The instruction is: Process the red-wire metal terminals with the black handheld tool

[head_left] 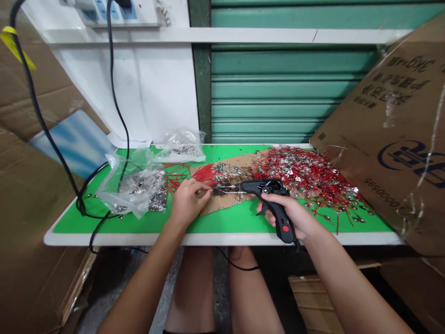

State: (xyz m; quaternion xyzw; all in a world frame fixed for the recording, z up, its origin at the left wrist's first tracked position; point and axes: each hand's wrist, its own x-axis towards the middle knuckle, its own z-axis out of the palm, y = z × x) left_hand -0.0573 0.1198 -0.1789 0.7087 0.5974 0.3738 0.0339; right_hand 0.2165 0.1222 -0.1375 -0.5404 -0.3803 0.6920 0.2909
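A black soldering gun (266, 189) with a red button on its grip is held by my right hand (278, 211), fingers wrapped round the handle. Its thin metal tip points left over a strip of cardboard (212, 204). My left hand (189, 197) is closed in a pinch close to that tip; what lies between its fingertips is too small to make out. Just behind the left fingers, a row of red wires (205, 172) lies on the cardboard, with small shiny metal parts (224, 169) at their right ends.
A large heap of red wires with metal pieces (302, 174) covers the right of the green tabletop (229, 225). Plastic bags of small metal parts (142, 185) (182, 148) lie left and behind. Black cables (113, 79) hang at left. Cardboard boxes (392, 139) flank the table.
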